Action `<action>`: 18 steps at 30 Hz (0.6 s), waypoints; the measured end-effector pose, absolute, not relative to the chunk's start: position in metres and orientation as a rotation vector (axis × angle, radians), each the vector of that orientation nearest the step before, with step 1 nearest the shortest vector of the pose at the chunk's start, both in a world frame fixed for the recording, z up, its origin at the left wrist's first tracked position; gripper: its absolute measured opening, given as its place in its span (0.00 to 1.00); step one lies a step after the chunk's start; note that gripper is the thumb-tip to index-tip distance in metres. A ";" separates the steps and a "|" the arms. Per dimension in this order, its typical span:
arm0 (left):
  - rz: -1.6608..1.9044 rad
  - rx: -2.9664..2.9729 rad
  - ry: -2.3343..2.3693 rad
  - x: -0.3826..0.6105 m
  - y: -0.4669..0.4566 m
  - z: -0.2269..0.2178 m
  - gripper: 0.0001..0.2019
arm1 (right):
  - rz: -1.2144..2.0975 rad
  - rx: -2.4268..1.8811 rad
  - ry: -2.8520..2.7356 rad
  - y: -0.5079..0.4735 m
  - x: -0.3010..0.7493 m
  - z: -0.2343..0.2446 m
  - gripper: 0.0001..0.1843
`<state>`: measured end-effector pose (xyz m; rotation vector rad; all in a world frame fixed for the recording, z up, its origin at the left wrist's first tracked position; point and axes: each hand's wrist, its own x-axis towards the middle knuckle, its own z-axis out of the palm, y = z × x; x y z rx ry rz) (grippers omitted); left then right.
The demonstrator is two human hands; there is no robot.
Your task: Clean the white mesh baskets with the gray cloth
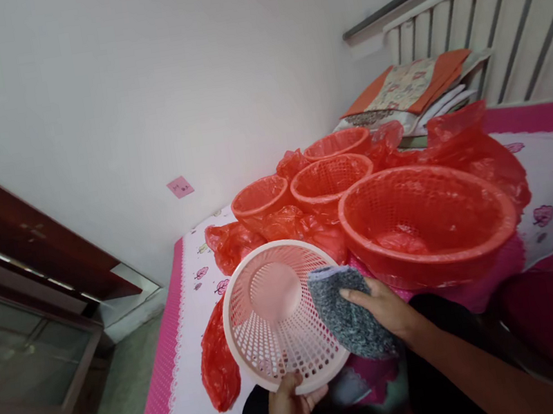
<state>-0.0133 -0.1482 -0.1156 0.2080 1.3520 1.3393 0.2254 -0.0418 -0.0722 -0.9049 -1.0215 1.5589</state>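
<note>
My left hand (pixel 289 404) grips the near rim of a pale pink plastic basket (pixel 245 341) with a holed wall, tilted so that its inside faces me. In my right hand (pixel 384 305) is a grey knitted cloth (pixel 342 305), the thumb pressed on top of it. The cloth lies against the basket's right rim and covers part of it. Just right of the basket stands a large basket (pixel 498 217) wrapped in red plastic bag. A loose red plastic bag (pixel 219 359) lies to the left of the pink basket.
More bag-covered baskets (pixel 335 194) stand behind, against the white wall. Folded cloths (pixel 410 91) are stacked at the back right by a white radiator (pixel 494 25). The patterned bedsheet (pixel 191 395) ends in a pink edge at the left, above the floor (pixel 122 392).
</note>
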 end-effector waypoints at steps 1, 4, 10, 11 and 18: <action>1.339 0.213 1.351 -0.014 -0.148 -0.117 0.27 | 1.520 -0.903 -1.077 -0.041 0.223 -0.071 0.27; 1.347 0.226 1.338 -0.011 -0.150 -0.126 0.32 | 1.326 -0.884 -1.310 -0.037 0.211 -0.065 0.20; 1.371 0.233 1.335 -0.007 -0.153 -0.140 0.40 | 0.720 -0.946 -2.032 -0.007 0.160 -0.044 0.21; 1.371 0.232 1.337 -0.008 -0.153 -0.141 0.39 | 0.632 -0.996 -2.174 0.002 0.148 -0.043 0.23; 1.349 0.212 1.292 -0.010 -0.156 -0.147 0.39 | 0.520 -1.166 -2.544 0.051 0.073 -0.085 0.17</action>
